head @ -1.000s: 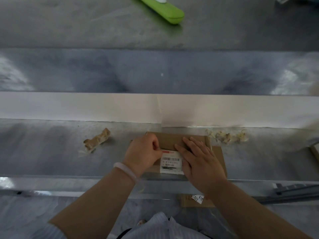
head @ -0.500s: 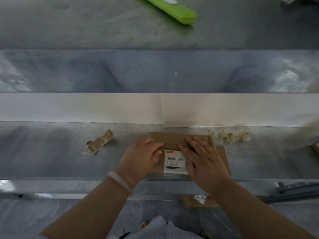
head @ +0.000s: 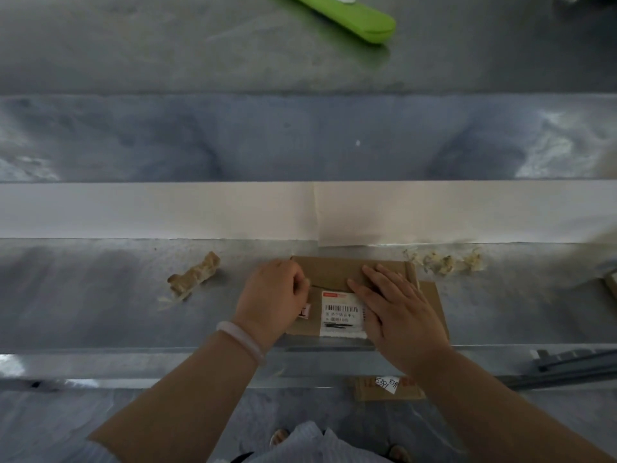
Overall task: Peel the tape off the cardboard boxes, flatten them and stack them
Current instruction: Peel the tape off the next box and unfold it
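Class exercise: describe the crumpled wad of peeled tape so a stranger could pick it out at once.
Start at the metal table and find the flat cardboard box under both hands. Left of the left hand lies the tape wad, alone. Unlike the small pale scraps right of the box, it is one long tan twisted lump.

Both forearms bare, reaching forward over near counter edge. Left hand (head: 272, 297) knuckles up, fingers curled under, pale bangle at wrist. Right hand (head: 399, 315) flat, palm down, fingers spread, pointing away and left.
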A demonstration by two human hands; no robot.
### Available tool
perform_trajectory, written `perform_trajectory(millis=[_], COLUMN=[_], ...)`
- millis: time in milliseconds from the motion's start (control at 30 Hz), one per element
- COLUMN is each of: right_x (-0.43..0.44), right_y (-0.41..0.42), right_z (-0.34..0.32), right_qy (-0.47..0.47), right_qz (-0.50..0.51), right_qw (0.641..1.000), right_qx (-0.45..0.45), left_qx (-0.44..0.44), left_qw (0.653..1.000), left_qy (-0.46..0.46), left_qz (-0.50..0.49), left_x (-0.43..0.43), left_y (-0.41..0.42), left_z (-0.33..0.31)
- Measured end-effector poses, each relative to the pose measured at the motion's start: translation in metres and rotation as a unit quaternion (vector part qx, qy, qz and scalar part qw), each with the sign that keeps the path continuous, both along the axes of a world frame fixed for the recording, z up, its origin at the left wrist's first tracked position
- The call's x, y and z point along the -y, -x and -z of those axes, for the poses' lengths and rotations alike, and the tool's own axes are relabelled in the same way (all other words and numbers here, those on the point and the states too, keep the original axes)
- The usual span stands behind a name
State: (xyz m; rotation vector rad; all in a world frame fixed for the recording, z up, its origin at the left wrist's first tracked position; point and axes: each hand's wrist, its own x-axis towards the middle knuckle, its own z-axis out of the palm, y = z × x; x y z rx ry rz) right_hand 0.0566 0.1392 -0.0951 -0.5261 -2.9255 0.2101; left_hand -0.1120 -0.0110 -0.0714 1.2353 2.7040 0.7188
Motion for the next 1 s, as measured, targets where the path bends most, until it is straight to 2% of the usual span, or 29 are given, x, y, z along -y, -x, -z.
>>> perform_trajectory(millis=[133, 267, 433, 533, 567, 733, 800, 833, 900, 967, 1000], right_x=[0.000, -0.001, -0.002, -0.003, -0.003, -0.003, -0.003, -0.003, -0.004, -0.003, -0.003], right_y=[-0.001, 0.000, 0.000, 0.000, 0.001, 0.001, 0.002, 0.002, 0.001, 0.001, 0.001], right_z=[0.000, 0.002, 0.004, 0.005, 0.006, 0.007, 0.007, 0.007, 0.008, 0.009, 0.009], right_qy=[-0.003, -0.003, -0.001, -0.002, -0.003, 0.001, 0.001, 0.000, -0.001, 0.000, 0.001], right_qz=[0.001, 0.001, -0.003, -0.005, -0.004, -0.003, -0.003, -0.004, -0.005, -0.006, -0.006], right_qw=[1.000, 1.000, 1.000, 1.000, 1.000, 1.000, 1.000, 1.000, 1.000, 1.000, 1.000], right_qx=[0.009, 0.003, -0.003, -0.006, -0.006, -0.012, -0.014, -0.015, -0.018, -0.022, -0.025], left_qx=[0.128, 0.241, 0.169, 0.250, 0.251, 0.085, 0.035, 0.038, 0.117, 0.269, 0.314], left_qw=[0.987, 0.949, 0.966, 0.932, 0.931, 0.988, 0.995, 0.995, 0.988, 0.948, 0.930], left_qy=[-0.038, -0.084, -0.103, -0.117, -0.117, -0.088, -0.085, -0.086, -0.093, -0.118, -0.122], left_qz=[-0.087, -0.185, -0.168, -0.234, -0.237, -0.094, -0.032, -0.018, -0.045, -0.125, -0.147], left_x=[0.004, 0.014, 0.014, 0.014, 0.016, 0.027, 0.030, 0.031, 0.032, 0.031, 0.029], left_y=[0.005, 0.010, 0.006, 0.012, 0.013, 0.016, 0.017, 0.016, 0.014, 0.018, 0.021], left_z=[0.003, 0.007, 0.011, 0.014, 0.014, 0.019, 0.024, 0.025, 0.022, 0.017, 0.017])
